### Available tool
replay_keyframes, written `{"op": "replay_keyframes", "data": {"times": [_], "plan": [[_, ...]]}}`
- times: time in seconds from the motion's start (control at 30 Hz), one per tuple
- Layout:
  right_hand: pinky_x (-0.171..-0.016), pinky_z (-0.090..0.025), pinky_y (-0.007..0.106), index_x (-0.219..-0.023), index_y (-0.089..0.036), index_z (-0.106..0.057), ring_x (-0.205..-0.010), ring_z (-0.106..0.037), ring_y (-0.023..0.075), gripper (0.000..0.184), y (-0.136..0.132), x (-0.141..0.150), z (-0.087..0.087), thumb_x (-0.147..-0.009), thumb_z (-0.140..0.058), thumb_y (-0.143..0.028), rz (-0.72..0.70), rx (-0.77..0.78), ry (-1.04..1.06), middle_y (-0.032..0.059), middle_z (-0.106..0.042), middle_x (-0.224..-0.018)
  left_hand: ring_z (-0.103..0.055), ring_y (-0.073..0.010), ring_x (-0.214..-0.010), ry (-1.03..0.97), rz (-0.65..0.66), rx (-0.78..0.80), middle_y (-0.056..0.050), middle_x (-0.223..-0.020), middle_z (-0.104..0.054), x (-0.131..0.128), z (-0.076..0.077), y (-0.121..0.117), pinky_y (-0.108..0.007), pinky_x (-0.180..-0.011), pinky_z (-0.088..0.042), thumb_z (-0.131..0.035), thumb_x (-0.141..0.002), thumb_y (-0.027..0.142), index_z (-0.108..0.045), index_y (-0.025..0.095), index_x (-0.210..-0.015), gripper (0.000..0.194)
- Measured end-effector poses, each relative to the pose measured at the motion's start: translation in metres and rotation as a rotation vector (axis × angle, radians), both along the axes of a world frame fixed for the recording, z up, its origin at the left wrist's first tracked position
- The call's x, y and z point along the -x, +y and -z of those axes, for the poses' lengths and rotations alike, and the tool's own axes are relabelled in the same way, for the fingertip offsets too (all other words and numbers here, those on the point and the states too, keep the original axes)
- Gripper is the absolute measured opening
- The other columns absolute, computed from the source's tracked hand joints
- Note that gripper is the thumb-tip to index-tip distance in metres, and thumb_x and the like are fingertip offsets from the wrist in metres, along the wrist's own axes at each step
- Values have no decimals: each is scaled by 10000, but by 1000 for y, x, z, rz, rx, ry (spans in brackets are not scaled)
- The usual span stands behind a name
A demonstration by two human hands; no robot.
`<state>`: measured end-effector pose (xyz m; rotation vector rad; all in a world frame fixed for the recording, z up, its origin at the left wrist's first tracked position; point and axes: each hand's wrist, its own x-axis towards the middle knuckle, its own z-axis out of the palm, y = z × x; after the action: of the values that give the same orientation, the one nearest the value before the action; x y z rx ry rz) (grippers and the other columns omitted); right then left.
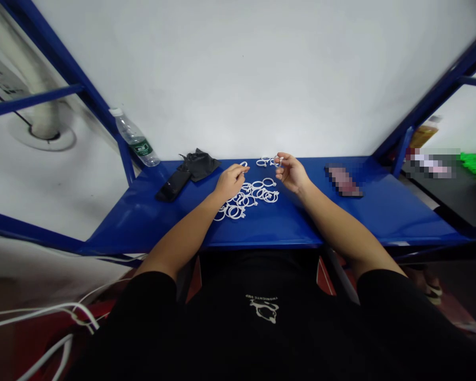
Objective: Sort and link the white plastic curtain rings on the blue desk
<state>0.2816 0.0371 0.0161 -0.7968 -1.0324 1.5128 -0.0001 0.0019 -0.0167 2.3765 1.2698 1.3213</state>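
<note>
Thin white plastic rings (257,193), each with a small lumpy part on its rim, lie in a loose heap on the blue tabletop (297,222). My left hand (230,181) is closed just above the heap's left side, and a white ring (243,164) shows at its fingertips. To the right, my right hand (291,173) pinches another white ring (278,160) between thumb and fingers, raised off the table. A few more rings (262,162) lie near the wall, between the two hands. The left fingers partly cover the ring they hold.
At the back left stands a clear water bottle (137,140) with a green label, leaning. A black phone (173,185) and a crumpled black bag (200,163) lie left of my hands. A blurred-out flat object (344,181) lies right. Blue frame posts (402,153) flank the table.
</note>
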Motion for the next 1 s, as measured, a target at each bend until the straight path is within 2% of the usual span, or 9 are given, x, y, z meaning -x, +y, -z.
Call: {"op": "replay_keyframes", "data": {"times": [0.23,0.47,0.73,0.83,1.0], "plan": [[-477,-544,220,-1095,-278,-606,-529,-547,100,242,1,1,1,-874,-704,-257,10,9,-12,-52,-724,-866,-811,-209,-1103,15,8,30,-86,-1247,-835,0,1,0,-388,-1057,-667,-561,-1082,43,-850,205,-1311,403],[-502,-558,238,-1141,-265,-650,-542,-542,97,282,0,4,0,-865,-696,-221,32,-17,-32,-34,-744,-927,-802,-221,-1134,53,-18,75,-80,-1233,-839,1,-4,-2,-394,-1067,-655,-544,-1078,53,-879,203,-1249,405],[-519,-540,242,-1101,-250,-678,-561,-540,96,246,-4,6,0,-862,-725,-218,38,-34,-64,-14,-750,-928,-824,-217,-1041,49,3,91,-66,-1143,-876,2,-2,1,-403,-1035,-680,-551,-962,-13,-905,219,-1096,444],[-518,-524,256,-1049,-246,-677,-533,-529,92,183,-3,6,1,-872,-721,-234,43,-57,-97,-16,-720,-881,-831,-228,-1027,37,-9,110,-61,-1140,-894,0,-2,-2,-404,-1023,-682,-592,-953,4,-913,225,-1140,432],[-512,-490,268,-910,-249,-647,-507,-510,107,89,-1,7,2,-837,-696,-266,67,-107,-163,-18,-675,-763,-770,-185,-755,19,-14,163,-43,-953,-888,-3,-5,-8,-334,-814,-652,-609,-960,56,-895,219,-1310,480]]}}
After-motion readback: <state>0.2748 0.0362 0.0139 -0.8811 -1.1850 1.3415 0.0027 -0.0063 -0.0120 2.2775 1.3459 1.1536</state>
